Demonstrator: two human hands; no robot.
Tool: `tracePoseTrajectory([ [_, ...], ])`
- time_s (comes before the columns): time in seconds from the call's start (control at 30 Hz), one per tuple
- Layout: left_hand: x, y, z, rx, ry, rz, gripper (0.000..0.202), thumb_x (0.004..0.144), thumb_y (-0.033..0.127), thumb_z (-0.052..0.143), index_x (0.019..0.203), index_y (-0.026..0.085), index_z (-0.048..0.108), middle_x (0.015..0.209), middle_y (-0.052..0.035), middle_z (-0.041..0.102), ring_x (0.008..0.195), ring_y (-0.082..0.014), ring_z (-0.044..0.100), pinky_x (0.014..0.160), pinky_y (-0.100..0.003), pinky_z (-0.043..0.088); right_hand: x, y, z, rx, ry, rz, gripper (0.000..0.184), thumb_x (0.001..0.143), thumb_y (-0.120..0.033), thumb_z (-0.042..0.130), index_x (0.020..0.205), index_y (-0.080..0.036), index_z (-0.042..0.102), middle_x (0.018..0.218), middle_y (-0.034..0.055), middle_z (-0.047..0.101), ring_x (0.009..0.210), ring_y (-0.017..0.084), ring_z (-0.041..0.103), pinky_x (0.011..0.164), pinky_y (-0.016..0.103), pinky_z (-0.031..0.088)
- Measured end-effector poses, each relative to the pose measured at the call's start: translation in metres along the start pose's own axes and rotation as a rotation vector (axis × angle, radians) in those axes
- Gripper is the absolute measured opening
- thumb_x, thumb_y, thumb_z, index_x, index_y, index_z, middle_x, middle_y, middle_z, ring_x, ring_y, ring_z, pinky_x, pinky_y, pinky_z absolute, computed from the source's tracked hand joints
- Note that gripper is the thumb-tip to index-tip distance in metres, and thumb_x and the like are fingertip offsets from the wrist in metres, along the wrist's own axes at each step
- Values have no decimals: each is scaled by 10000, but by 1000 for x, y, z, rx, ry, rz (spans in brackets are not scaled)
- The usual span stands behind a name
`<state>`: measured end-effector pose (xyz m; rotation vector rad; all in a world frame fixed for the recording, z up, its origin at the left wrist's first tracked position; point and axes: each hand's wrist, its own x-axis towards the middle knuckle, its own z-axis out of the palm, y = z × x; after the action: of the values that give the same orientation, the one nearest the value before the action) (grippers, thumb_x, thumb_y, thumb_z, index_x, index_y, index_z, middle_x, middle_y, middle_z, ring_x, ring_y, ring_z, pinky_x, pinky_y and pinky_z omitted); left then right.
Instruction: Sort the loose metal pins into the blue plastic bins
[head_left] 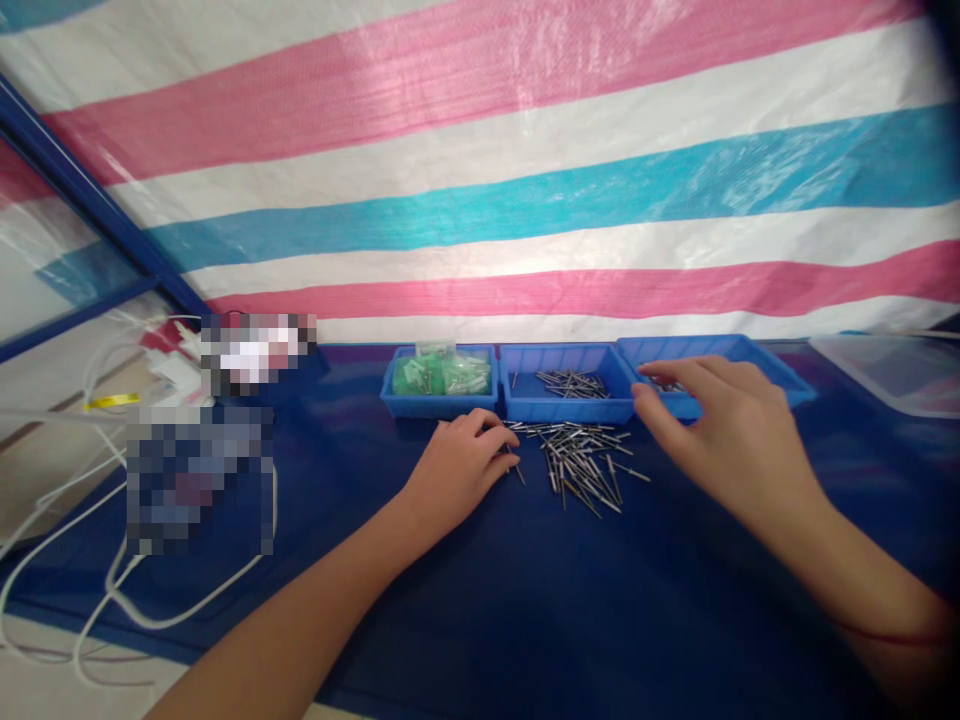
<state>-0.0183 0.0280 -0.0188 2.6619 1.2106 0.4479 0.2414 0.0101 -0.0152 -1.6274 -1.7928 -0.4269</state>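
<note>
A loose pile of thin metal blind rivets (581, 465) lies on the dark blue tabletop in front of the bins. At the pile's left edge my left hand (469, 455) rests low with curled fingers, and a rivet (520, 472) sticks out at its thumb and index finger. My right hand (727, 420) hovers at the front of the right blue bin (780, 375), thumb and index finger apart and nothing visible between them. Part of that bin's small metal contents is hidden behind the hand. More rivets lie in the middle blue bin (570, 411).
The left blue bin (439, 406) holds green and clear plastic packets (442, 372). A clear plastic lid (885, 375) lies at the far right. White cables (187, 615) and blurred-out objects occupy the left side. Striped sheeting (480, 220) hangs behind the table (570, 610).
</note>
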Motion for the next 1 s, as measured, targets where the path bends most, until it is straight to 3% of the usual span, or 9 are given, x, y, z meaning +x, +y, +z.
tracePoseTrajectory([
  [0.13,1,-2,6,-187,81,-7,213,867,175,540,1064,197,620,1104,-57,569,907,-158,596,802,-280,479,-5,-16,2,114,-40,-100,197,846,-310,544,926,-181,669,891,79,686,863,255,596,807,399,432],
  [0.27,2,0,6,-301,139,-36,271,858,127,494,1092,202,610,1046,-42,581,781,-118,589,750,-251,492,-14,-37,2,245,-173,-140,161,855,-282,540,902,-196,667,894,71,683,856,247,585,786,402,429],
  [0.47,4,5,5,-383,195,-51,275,842,125,518,1095,188,604,978,-38,619,796,-129,594,783,-265,491,-25,-57,5,393,-361,-214,134,840,-201,548,887,-204,673,892,69,692,820,222,581,738,378,439],
  [0.77,4,10,6,-466,213,-77,246,864,144,510,1085,177,614,963,-42,636,850,-142,598,812,-273,488,-29,-61,11,427,-389,-213,132,840,-253,574,912,-203,673,893,69,690,850,231,577,756,385,439],
  [0.87,3,15,5,-562,235,-79,231,882,181,511,1089,182,614,993,-49,641,899,-152,603,850,-285,489,-30,-63,11,457,-395,-199,140,847,-279,579,922,-202,668,899,68,688,856,232,574,769,391,442],
  [1.0,2,23,7,-736,215,-112,244,881,207,526,1113,185,598,1041,-63,638,931,-160,613,835,-275,514,-30,-64,11,555,-411,-173,132,872,-201,530,846,-209,659,879,52,694,821,206,572,759,370,445],
])
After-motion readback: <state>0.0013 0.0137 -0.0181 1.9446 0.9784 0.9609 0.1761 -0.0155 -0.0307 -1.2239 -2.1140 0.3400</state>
